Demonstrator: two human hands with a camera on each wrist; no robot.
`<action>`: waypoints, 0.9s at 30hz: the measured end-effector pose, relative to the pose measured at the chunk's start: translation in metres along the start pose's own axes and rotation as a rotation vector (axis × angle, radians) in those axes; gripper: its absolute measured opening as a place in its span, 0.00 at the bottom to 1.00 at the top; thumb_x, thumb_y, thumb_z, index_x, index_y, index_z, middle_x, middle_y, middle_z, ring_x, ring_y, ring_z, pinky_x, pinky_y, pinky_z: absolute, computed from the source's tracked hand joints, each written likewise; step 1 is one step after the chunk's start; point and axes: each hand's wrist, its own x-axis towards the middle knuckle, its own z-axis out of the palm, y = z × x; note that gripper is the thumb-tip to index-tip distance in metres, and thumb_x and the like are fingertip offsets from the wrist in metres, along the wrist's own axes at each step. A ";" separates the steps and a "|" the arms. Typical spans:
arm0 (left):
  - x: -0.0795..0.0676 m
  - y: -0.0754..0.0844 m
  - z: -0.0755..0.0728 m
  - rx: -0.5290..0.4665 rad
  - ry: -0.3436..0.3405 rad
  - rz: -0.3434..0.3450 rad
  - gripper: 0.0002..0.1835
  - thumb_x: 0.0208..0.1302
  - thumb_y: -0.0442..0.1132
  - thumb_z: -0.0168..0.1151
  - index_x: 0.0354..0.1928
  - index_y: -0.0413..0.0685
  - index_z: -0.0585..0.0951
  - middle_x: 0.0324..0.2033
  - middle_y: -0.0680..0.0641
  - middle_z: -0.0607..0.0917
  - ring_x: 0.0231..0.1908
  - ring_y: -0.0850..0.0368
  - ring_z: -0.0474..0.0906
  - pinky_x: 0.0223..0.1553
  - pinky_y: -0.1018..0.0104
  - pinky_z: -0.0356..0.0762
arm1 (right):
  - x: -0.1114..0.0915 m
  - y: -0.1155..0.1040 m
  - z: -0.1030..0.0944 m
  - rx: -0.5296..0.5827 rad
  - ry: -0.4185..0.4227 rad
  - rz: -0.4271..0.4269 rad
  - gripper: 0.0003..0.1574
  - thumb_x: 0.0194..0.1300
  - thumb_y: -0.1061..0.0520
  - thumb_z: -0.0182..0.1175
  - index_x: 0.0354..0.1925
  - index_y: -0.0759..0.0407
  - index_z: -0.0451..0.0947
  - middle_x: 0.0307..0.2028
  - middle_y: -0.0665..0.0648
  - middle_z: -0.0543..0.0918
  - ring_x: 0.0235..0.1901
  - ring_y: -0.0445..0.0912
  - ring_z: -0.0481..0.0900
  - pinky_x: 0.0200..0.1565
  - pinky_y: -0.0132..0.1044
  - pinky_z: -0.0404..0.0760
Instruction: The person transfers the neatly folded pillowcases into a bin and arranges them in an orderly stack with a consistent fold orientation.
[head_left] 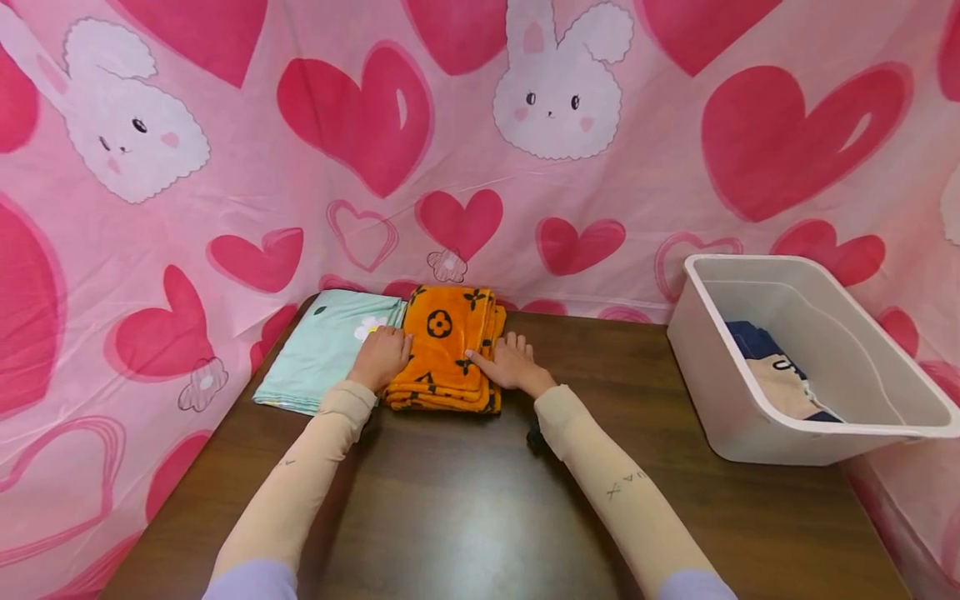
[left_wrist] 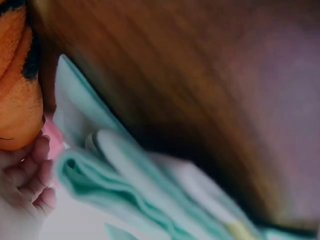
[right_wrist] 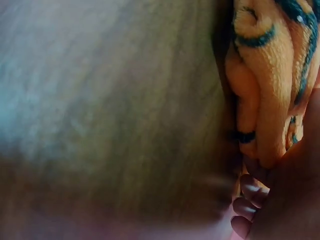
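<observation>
A folded orange blanket (head_left: pixel 438 346) with a dark pattern lies on the table, its layers stacked in a thick rectangle. My left hand (head_left: pixel 381 358) holds its left edge; in the left wrist view, curled fingers (left_wrist: pixel 37 170) meet the blanket's rounded fold (left_wrist: pixel 20 110). On the opposite side my right hand (head_left: pixel 513 364) grips the right edge, thumb on top and the other fingers along the side. Bent fingers (right_wrist: pixel 242 207) show beneath the fold in the right wrist view. A folded mint-green cloth (head_left: pixel 322 346) with a white flower lies directly left of the blanket, beside my left hand.
A pale grey plastic bin (head_left: pixel 720 400) stands at the right of the dark wooden table (head_left: pixel 450 517), with folded navy and beige clothes (head_left: pixel 780 383) inside. Pink heart-and-rabbit fabric (head_left: pixel 465 117) hangs behind the table and along its sides.
</observation>
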 end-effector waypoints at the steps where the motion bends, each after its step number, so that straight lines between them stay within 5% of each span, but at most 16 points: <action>1: 0.000 0.001 0.000 -0.004 -0.001 -0.006 0.21 0.79 0.42 0.47 0.33 0.32 0.80 0.32 0.33 0.84 0.37 0.34 0.80 0.45 0.43 0.81 | 0.001 0.001 0.002 -0.017 0.002 -0.002 0.53 0.70 0.19 0.35 0.50 0.66 0.69 0.45 0.63 0.65 0.49 0.57 0.59 0.49 0.48 0.59; 7: -0.001 0.002 0.004 -0.039 -0.041 -0.064 0.23 0.79 0.46 0.45 0.31 0.35 0.76 0.27 0.35 0.81 0.34 0.35 0.79 0.43 0.42 0.81 | 0.003 0.001 0.009 -0.087 0.024 -0.031 0.49 0.72 0.22 0.35 0.50 0.66 0.70 0.45 0.63 0.68 0.46 0.56 0.61 0.47 0.45 0.61; 17: -0.003 0.002 0.010 -0.048 -0.006 -0.095 0.28 0.78 0.50 0.47 0.24 0.35 0.76 0.21 0.36 0.78 0.27 0.34 0.79 0.38 0.42 0.81 | -0.002 -0.008 0.007 -0.137 -0.018 -0.012 0.49 0.75 0.26 0.35 0.52 0.70 0.72 0.48 0.66 0.69 0.48 0.58 0.61 0.51 0.48 0.62; 27: 0.000 0.007 0.002 -0.063 -0.166 -0.111 0.30 0.79 0.53 0.44 0.20 0.41 0.71 0.17 0.42 0.72 0.22 0.40 0.75 0.38 0.45 0.80 | -0.001 -0.006 0.009 -0.102 -0.008 -0.036 0.36 0.80 0.36 0.36 0.51 0.68 0.70 0.49 0.66 0.67 0.48 0.58 0.60 0.49 0.46 0.58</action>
